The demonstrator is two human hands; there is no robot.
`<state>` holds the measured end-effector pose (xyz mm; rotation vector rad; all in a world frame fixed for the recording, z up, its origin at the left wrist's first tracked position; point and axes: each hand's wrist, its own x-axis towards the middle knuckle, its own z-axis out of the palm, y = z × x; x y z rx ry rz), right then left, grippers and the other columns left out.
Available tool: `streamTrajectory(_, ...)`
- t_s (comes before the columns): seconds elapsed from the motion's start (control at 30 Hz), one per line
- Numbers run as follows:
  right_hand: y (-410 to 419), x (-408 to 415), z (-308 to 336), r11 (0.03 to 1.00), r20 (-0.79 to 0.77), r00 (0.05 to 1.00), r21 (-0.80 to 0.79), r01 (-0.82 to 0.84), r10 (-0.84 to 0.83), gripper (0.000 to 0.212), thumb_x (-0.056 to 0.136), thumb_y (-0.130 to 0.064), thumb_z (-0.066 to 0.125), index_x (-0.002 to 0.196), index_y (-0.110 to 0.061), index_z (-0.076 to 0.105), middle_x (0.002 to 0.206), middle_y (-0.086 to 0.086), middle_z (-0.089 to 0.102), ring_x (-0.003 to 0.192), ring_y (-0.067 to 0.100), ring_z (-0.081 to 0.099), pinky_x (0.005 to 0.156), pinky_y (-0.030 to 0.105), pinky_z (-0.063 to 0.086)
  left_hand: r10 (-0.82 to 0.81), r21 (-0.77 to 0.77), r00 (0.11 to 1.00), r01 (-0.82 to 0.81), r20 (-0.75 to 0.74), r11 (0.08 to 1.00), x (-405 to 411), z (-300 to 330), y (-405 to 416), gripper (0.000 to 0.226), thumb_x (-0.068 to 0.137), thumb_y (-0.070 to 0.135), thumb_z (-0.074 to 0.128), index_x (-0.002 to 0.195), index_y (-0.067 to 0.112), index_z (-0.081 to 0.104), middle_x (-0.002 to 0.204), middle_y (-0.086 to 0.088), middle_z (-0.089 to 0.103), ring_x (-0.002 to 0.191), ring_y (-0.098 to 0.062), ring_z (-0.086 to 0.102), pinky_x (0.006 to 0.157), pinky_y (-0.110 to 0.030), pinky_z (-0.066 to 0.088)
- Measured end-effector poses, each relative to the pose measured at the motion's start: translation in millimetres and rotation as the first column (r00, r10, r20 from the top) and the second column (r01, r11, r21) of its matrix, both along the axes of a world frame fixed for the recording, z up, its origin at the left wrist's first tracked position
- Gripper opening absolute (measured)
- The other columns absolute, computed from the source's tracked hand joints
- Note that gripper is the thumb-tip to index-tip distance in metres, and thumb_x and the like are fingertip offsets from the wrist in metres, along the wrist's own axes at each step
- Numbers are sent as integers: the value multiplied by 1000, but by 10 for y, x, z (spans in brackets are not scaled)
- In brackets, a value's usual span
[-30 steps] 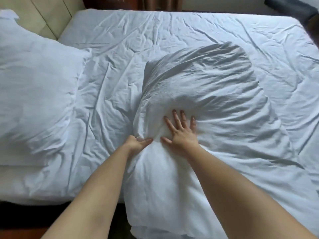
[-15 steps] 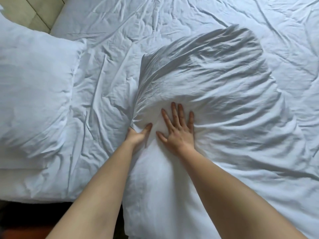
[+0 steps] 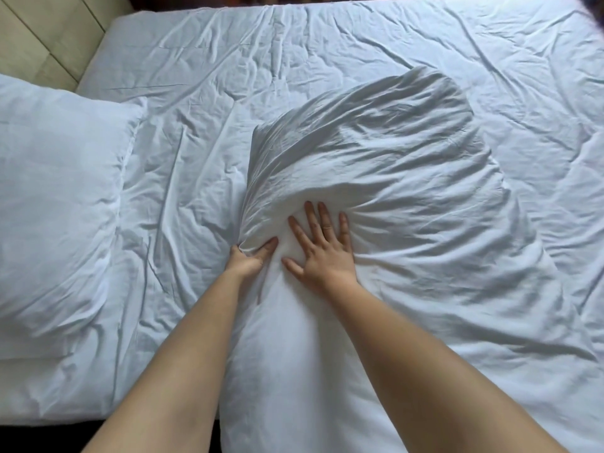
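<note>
Your left forearm [image 3: 170, 371] and right forearm [image 3: 425, 371] show bare up to the wrists, entering the view from 7 o'clock and 5 o'clock. Your left hand [image 3: 246, 261] is bare too, its fingers mostly hidden. Your right hand [image 3: 322, 256] wears one thin, pale ring [image 3: 327, 227] on the ring finger, at 12 o'clock from the middle of the hand, and its fingernails look short.

Plain white pillowcase [image 3: 376, 152], white bed sheet [image 3: 196, 76], white pillow [image 3: 55, 191], beige headboard [image 3: 42, 37].
</note>
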<state>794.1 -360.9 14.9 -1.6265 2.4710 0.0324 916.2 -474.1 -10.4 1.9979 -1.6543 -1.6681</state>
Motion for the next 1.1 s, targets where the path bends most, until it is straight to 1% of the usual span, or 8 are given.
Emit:
streamTrajectory(0.1,-68,-4,-34,1000,17,1000,-11,2,-2,78,90,-66,31,152,-33,-4,157,2,-24,143,20,-25,105,46,-31,-2,37,1000,1,13,999,40,-68,-101,130,28,82,75,134,11,49,130,-4,59,116,-22,58,105,-36,44)
streamTrajectory(0.27,-165,62,-92,999,18,999,-5,33,-33,76,90,-63,28,152,-31,-4,157,3,-23,143,20,-27,106,46,-31,67,139,998,-64,-17,988,72,-102,-120,107,51,71,77,129,1,55,124,-11,63,113,-24,59,103,-34,45)
streamTrajectory(0.43,-323,177,-65,995,-30,996,39,87,-86,85,73,-64,-3,152,-31,-4,157,4,-22,137,16,-33,106,46,-31,110,168,988,-90,-111,982,103,-87,-225,86,64,50,82,125,-5,55,124,-13,62,109,-22,60,93,-28,48)
streamTrajectory(0.67,-677,381,295,957,14,959,74,282,-284,77,87,-66,11,150,-29,-13,156,6,-25,143,18,-26,109,45,-27,-56,171,959,107,-278,979,193,581,-584,44,77,24,79,115,6,65,111,-7,67,92,-15,62,83,-25,48)
streamTrajectory(0.7,-787,444,383,947,23,949,73,313,-316,76,91,-65,15,150,-28,-14,157,6,-25,143,18,-26,111,45,-25,-104,147,954,149,-280,978,242,695,-693,43,74,30,81,111,13,66,108,-3,68,92,-14,62,85,-25,49)
streamTrajectory(0.8,-1128,635,631,921,45,921,68,383,-386,73,95,-60,21,151,-27,-14,158,5,-22,145,17,-23,115,46,-18,-222,135,940,263,-259,955,458,920,-1107,90,39,57,89,112,9,68,104,-5,71,91,-18,69,89,-33,55)
streamTrajectory(0.87,-1378,786,776,918,86,914,66,391,-396,71,96,-56,23,151,-27,-12,158,5,-20,145,16,-21,115,46,-16,-271,82,928,300,-256,950,615,827,-1482,105,22,64,88,110,10,67,100,-5,73,87,-19,71,86,-36,57)
streamTrajectory(1.1,-2379,1431,1072,968,177,952,41,248,-251,61,101,-37,27,153,-29,-4,160,2,-11,147,14,-10,119,42,-6,-316,-22,935,317,-161,948,1499,1178,-2465,95,29,58,85,109,9,66,101,-4,71,87,-19,70,86,-36,57)
